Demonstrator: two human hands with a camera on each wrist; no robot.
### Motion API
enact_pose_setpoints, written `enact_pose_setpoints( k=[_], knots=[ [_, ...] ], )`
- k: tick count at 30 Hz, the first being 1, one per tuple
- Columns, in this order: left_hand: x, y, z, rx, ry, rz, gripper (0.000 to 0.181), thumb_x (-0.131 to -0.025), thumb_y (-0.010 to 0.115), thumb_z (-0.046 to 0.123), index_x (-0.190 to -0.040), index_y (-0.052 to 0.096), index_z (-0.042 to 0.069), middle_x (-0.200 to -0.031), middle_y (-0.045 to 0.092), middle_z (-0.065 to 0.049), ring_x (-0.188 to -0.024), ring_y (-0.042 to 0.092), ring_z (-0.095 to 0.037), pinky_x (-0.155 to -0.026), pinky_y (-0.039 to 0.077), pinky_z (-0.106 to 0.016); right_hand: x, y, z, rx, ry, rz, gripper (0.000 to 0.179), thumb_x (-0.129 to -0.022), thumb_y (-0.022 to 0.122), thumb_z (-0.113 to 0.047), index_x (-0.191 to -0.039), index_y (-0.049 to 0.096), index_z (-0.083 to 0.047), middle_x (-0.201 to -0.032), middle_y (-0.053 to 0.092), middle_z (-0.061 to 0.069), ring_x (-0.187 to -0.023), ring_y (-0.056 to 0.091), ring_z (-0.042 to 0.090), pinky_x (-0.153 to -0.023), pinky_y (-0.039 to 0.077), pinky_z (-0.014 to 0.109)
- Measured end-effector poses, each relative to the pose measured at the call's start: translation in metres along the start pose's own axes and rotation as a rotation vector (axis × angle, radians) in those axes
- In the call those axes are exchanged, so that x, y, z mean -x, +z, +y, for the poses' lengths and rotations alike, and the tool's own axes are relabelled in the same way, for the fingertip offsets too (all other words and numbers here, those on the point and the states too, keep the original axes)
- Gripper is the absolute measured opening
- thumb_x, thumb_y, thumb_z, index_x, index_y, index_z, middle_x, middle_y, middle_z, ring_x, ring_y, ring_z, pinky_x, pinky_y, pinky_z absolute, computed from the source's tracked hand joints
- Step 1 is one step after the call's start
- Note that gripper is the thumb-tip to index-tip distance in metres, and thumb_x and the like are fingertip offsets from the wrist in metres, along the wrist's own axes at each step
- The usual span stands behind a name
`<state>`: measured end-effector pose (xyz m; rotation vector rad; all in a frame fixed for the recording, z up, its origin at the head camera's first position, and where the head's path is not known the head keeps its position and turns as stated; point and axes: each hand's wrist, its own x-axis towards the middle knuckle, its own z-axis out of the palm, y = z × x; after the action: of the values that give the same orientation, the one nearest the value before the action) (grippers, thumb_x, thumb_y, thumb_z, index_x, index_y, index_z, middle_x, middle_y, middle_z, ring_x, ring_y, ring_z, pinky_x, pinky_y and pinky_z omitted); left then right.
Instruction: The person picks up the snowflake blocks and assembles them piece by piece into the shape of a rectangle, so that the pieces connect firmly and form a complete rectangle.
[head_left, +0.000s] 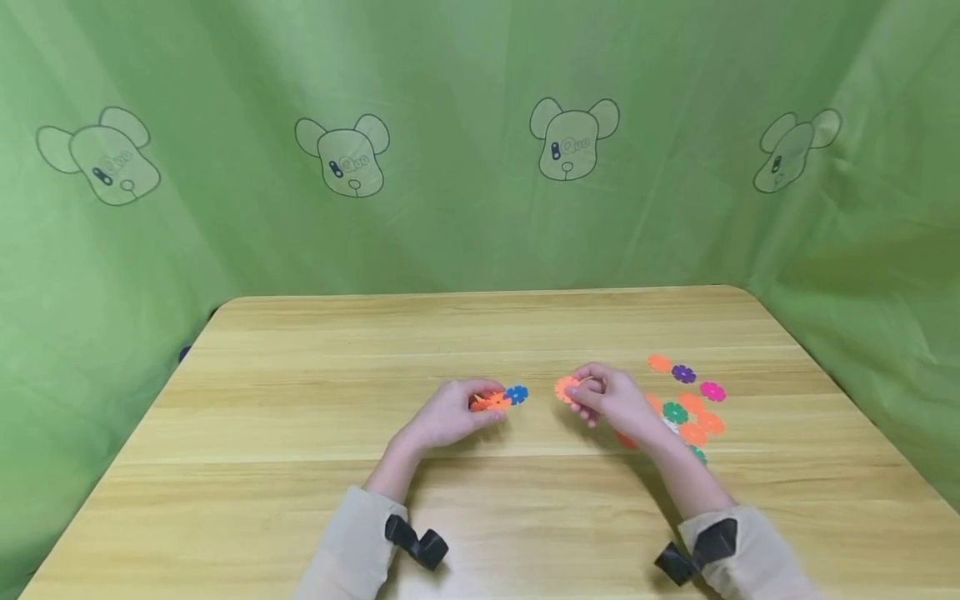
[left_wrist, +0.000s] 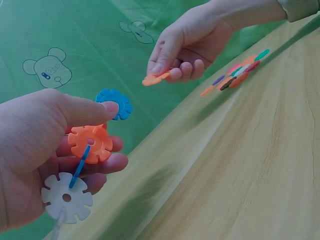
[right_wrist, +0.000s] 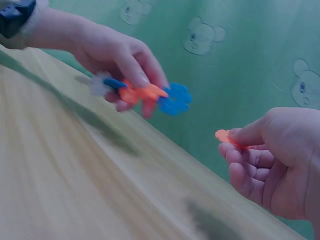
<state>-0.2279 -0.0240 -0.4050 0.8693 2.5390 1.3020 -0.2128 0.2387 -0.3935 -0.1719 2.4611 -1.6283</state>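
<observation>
My left hand (head_left: 452, 412) holds a chain of interlocking snowflake discs above the table, thumb on top and fingers beneath. In the left wrist view the chain shows a blue disc (left_wrist: 121, 106) at its far end, an orange disc (left_wrist: 97, 145) in the middle, a blue one seen edge-on, and a white disc (left_wrist: 55, 196) near the palm. Between thumb and forefinger my right hand (head_left: 611, 402) pinches a single orange disc (head_left: 564, 389). A short gap separates this disc from the chain's blue end.
Loose discs in orange, green, purple and pink lie on the wooden table (head_left: 300, 375) at the right, partly hidden behind my right hand and forearm; a pink disc (head_left: 712, 391) is among them. A green curtain (head_left: 450, 233) with bear-head prints stands around the table's back and sides.
</observation>
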Motion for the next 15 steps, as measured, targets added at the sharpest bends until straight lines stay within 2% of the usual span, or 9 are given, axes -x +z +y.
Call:
enact_pose_setpoints(
  k=[5,15],
  knots=[
    [0.0,0.0,0.001,-0.018,-0.006,0.001,0.04,-0.086,0.067,0.022,-0.122,0.06,0.007,-0.116,0.062,-0.008,-0.08,0.053,-0.013,-0.071,0.045,-0.027,0.0,0.013,-0.004,-0.012,-0.015,-0.007,0.031,-0.091,0.059,-0.014,-0.114,0.051,0.005,-0.082,0.061,0.023,-0.067,0.058,0.026,-0.055,0.05,0.028],
    [0.0,0.0,0.003,-0.023,-0.002,-0.017,0.042,-0.085,0.068,0.025,-0.122,0.061,0.008,-0.118,0.062,-0.008,-0.084,0.054,-0.012,-0.075,0.045,-0.028,0.003,0.025,-0.007,0.056,-0.016,0.027,0.039,-0.089,0.061,-0.016,-0.122,0.053,0.003,-0.08,0.059,0.021,-0.065,0.055,0.024,-0.056,0.049,0.029]
  ],
)
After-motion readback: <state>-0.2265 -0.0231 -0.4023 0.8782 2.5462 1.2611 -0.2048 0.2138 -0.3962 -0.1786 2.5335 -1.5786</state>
